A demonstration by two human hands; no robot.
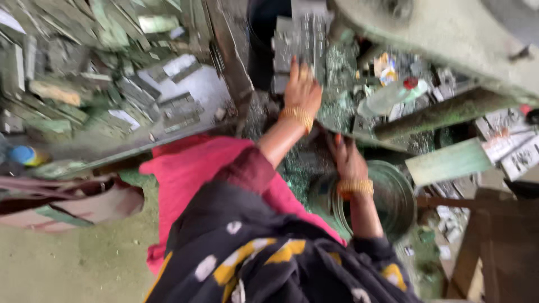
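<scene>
At the upper left of the frame lies a heap of flat grey-green metal strips (84,67), piled loosely at all angles on a slanted tray (140,147), close enough to be reached from where I sit. Below that, at the lower left, a blue and yellow ball-like thing (22,155) sits at the edge, too blurred to name. My pink clothing (193,174) and dark patterned shawl (264,258) fill the lower middle.

At the upper middle, my left hand (302,90) reaches up to a stack of perforated grey metal plates (300,42) standing just beside the dark post of the machine. My fingers (294,66) lie spread flat against the stack, touching it; I cannot tell whether they grip a plate or only rest on it, since the frame is smeared by movement. A gold bangle rides on that wrist.

Just right of centre, my right hand (347,160) sits lower, over green metal scraps, fingers curled loosely; whether it holds anything I cannot tell. It hovers just beside a round metal basin (393,196), set low, likely to catch pieces. Further right, a clear plastic bottle (387,96) lies among clutter under the pale machine arm (449,39), and a wooden frame (494,247) stands at the lower right.
</scene>
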